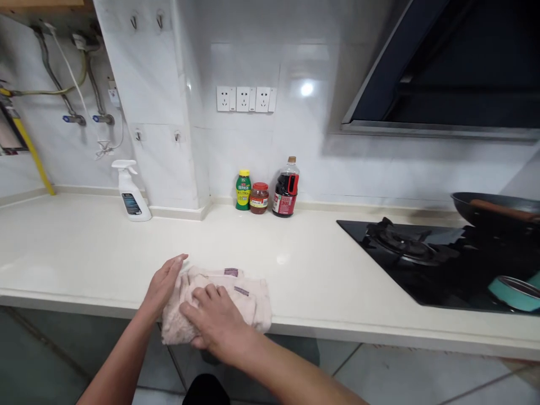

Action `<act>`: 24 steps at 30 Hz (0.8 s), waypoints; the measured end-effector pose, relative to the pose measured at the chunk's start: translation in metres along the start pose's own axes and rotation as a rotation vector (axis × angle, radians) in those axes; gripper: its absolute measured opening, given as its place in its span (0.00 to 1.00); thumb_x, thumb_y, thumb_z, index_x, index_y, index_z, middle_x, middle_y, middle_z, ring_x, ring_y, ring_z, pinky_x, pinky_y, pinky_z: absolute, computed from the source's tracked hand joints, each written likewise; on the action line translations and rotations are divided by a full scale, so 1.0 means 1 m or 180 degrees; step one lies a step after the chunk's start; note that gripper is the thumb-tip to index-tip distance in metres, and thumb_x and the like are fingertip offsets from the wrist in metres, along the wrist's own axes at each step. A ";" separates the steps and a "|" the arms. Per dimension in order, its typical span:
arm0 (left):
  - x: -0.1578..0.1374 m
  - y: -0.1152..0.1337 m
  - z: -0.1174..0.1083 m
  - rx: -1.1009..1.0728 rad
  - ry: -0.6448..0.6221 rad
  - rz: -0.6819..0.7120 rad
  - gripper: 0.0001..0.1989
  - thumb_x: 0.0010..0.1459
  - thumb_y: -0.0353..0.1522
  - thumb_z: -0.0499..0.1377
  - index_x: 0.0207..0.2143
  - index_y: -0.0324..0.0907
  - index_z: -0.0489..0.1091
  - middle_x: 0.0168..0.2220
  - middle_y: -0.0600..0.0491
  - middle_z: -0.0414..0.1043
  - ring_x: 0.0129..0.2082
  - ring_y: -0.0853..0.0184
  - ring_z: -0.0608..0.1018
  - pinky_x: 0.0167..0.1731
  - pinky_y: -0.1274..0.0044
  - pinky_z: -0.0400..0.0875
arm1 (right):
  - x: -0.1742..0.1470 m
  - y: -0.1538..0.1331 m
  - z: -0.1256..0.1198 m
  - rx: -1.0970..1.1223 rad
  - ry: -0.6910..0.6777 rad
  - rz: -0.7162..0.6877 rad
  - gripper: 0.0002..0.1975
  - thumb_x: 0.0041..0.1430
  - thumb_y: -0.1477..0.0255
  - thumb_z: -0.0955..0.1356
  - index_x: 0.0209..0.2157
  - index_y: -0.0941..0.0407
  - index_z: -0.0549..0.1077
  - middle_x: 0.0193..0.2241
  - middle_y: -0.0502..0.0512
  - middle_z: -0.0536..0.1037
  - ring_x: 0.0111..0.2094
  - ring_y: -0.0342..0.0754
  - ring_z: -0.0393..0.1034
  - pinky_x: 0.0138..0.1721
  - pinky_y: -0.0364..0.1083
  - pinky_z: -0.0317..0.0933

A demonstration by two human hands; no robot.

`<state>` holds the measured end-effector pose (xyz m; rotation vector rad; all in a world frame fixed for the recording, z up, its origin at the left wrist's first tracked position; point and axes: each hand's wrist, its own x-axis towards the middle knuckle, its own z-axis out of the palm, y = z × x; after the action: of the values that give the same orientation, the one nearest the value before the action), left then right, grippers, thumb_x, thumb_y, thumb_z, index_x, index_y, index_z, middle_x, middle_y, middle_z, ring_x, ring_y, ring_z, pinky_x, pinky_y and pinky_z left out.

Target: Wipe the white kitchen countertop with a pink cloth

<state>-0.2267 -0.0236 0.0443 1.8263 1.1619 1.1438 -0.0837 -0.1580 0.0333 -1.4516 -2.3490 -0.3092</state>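
Observation:
A pale pink towel [261, 304], folded in layers with small purple labels, lies at the front edge of the counter, its near left part hanging past the edge. My right hand [217, 320] is on top of it, fingers bent into the cloth and the thumb low at its near side. At the towel's left edge is my left hand [162, 284], fingers stretched out and pointing away from me, its palm side against the cloth or very close to it.
A white spray bottle [133, 194] stands back left. Along the wall are a green yellow-capped bottle [243, 191], a red-lidded jar [259, 199] and a dark sauce bottle [286, 191]. Right, a black gas stove [422, 275] holds a wok [468, 205] and a teal pan [514, 295] under a range hood [442, 101].

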 end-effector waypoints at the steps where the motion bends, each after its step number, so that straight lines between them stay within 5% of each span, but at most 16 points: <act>1: 0.000 -0.001 0.000 0.0028 0.0013 -0.0003 0.31 0.60 0.52 0.50 0.51 0.40 0.74 0.59 0.47 0.73 0.63 0.56 0.70 0.66 0.64 0.59 | -0.001 -0.002 0.007 -0.0222 0.0127 0.0007 0.32 0.52 0.58 0.78 0.54 0.52 0.65 0.59 0.63 0.64 0.57 0.67 0.60 0.52 0.63 0.65; 5: 0.000 0.000 0.002 0.0127 0.0033 -0.0012 0.31 0.59 0.53 0.50 0.50 0.39 0.75 0.58 0.46 0.74 0.62 0.56 0.70 0.65 0.65 0.59 | -0.007 -0.007 0.039 -0.0710 0.0626 0.0288 0.20 0.68 0.65 0.65 0.59 0.49 0.61 0.60 0.67 0.64 0.59 0.68 0.61 0.52 0.67 0.63; 11: -0.004 0.012 0.003 0.0465 -0.0018 -0.0055 0.29 0.56 0.52 0.53 0.47 0.40 0.76 0.54 0.46 0.77 0.59 0.53 0.73 0.63 0.62 0.64 | -0.051 0.016 0.045 -0.0606 0.0864 0.0177 0.18 0.71 0.70 0.58 0.60 0.44 0.62 0.59 0.66 0.68 0.58 0.66 0.64 0.53 0.65 0.64; 16: -0.004 0.013 0.001 0.0716 -0.0063 -0.0056 0.29 0.57 0.53 0.53 0.47 0.42 0.77 0.55 0.46 0.76 0.58 0.50 0.74 0.60 0.60 0.67 | -0.131 0.057 0.011 -0.0534 0.0710 0.0346 0.23 0.67 0.70 0.65 0.62 0.45 0.63 0.61 0.67 0.66 0.61 0.68 0.61 0.55 0.67 0.61; 21: -0.003 0.008 0.000 0.0882 -0.0171 -0.0044 0.29 0.57 0.53 0.54 0.49 0.43 0.77 0.56 0.46 0.75 0.58 0.49 0.74 0.59 0.60 0.69 | -0.241 0.123 -0.022 -0.0708 0.0388 0.0605 0.39 0.51 0.72 0.77 0.62 0.47 0.63 0.66 0.64 0.59 0.65 0.68 0.54 0.59 0.69 0.57; 24: -0.002 0.005 0.000 0.0952 -0.0186 -0.0069 0.30 0.57 0.54 0.54 0.49 0.44 0.77 0.55 0.46 0.76 0.57 0.49 0.75 0.57 0.60 0.70 | -0.304 0.166 -0.041 -0.0841 0.0190 0.1081 0.35 0.54 0.73 0.73 0.63 0.49 0.63 0.65 0.61 0.63 0.64 0.61 0.59 0.61 0.61 0.60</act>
<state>-0.2252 -0.0278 0.0478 2.0483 1.3737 0.9363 0.1962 -0.3470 -0.0552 -1.9005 -2.0251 -0.5760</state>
